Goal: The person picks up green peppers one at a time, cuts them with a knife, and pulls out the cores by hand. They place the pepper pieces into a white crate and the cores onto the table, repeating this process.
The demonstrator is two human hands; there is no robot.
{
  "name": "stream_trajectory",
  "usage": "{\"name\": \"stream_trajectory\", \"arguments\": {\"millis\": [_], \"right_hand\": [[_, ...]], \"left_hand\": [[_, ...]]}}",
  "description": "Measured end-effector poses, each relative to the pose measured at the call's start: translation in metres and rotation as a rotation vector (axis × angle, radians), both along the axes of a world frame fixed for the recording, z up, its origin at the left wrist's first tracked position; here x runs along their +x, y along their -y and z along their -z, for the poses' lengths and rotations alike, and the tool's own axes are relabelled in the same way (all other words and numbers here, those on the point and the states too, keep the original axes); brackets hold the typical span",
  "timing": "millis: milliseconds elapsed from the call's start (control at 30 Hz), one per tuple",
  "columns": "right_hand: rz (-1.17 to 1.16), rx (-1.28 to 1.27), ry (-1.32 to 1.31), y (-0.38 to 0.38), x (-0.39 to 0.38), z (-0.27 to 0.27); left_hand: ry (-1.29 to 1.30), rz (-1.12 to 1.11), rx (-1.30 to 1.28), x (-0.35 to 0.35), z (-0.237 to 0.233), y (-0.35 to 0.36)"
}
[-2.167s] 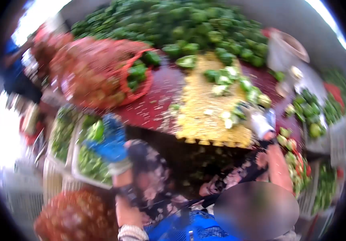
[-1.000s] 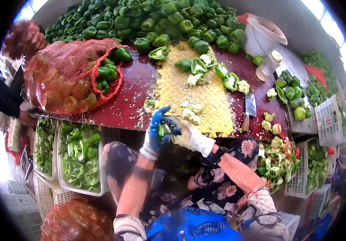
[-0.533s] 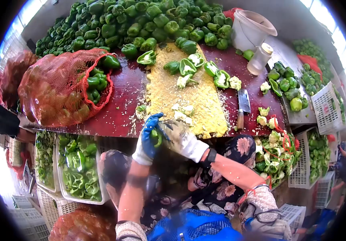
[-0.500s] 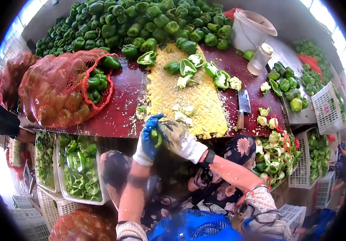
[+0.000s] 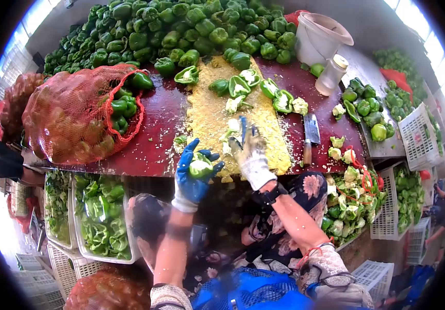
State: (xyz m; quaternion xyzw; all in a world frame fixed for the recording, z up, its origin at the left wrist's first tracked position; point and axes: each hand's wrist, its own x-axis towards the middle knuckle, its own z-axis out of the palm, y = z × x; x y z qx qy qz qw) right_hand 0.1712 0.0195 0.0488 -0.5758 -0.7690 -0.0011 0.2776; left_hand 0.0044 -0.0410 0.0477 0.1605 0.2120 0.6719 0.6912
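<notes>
Work surface: a red tabletop (image 5: 163, 116), littered with pale seeds, with a ragged-edged yellow mat (image 5: 207, 116) laid across it. Left hand (image 5: 193, 178), in a blue glove with a white cuff, grasps an opened green pepper (image 5: 201, 166) at the table's near edge, fingers curled about it, pale inside showing. Right hand (image 5: 251, 155), in a stained pale glove, is over the mat, fingers spread; pale cores (image 5: 227, 147) lie by its thumb, contact uncertain.

Further up the mat are cut pepper pieces (image 5: 239, 87). To the right, a broad-bladed knife (image 5: 311, 129) lies flat on the red surface. A large heap of green peppers (image 5: 171, 26) covers the far side, with a white bucket (image 5: 318, 39) and a lidded jar (image 5: 332, 75) to its right. On the left, a red mesh sack (image 5: 67, 116) lies on its side, peppers at its mouth.

Below the table's left side, a white tub (image 5: 81, 235) contains cut peppers; at lower right, discarded cores (image 5: 349, 206) are piled. Another person's dark sleeve (image 5: 5, 160) shows at the left edge.
</notes>
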Motion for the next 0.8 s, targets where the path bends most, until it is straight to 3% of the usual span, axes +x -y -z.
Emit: {"name": "stream_trajectory", "arguments": {"millis": [33, 67, 100, 167, 200, 233, 300, 433, 500, 533, 633, 800], "right_hand": [[0.14, -0.188, 0.113, -0.002, 0.005, -0.021], [0.017, -0.23, -0.142, 0.006, 0.008, -0.054], [-0.167, -0.336, -0.192, 0.013, 0.012, -0.062], [-0.473, 0.223, -0.014, 0.024, 0.012, -0.014], [-0.633, -0.212, -0.47, 0.03, 0.007, -0.007], [-0.557, -0.187, 0.086, 0.036, 0.004, -0.041], [-0.548, -0.282, 0.192, 0.035, -0.004, -0.045], [-0.527, -0.315, 0.113, 0.046, -0.014, -0.025], [-0.57, -0.357, -0.269, 0.048, -0.016, -0.017], [-0.576, -0.559, -0.291, 0.044, -0.017, -0.025], [-0.607, -0.644, -0.246, 0.031, -0.018, -0.017], [-0.523, -0.453, -0.112, 0.039, -0.021, -0.009]], "left_hand": [[0.006, 0.015, 0.011, -0.001, 0.0, -0.001], [0.034, 0.06, 0.037, -0.003, 0.004, -0.002], [0.038, 0.062, 0.04, -0.002, 0.004, -0.005], [-0.173, 0.028, 0.125, 0.001, 0.006, -0.006], [-0.122, 0.073, 0.164, 0.001, 0.009, -0.008], [-0.126, 0.073, 0.16, 0.002, 0.01, -0.009], [-0.431, 0.04, 0.216, 0.002, 0.012, -0.009], [-0.695, -0.093, 0.256, 0.003, 0.011, -0.009], [-0.646, -0.054, 0.228, 0.002, 0.009, -0.007], [-0.598, -0.02, 0.204, 0.0, 0.008, -0.005], [-0.577, -0.093, 0.184, 0.008, 0.006, -0.005], [-0.677, -0.098, 0.172, 0.005, 0.012, -0.006]]}}
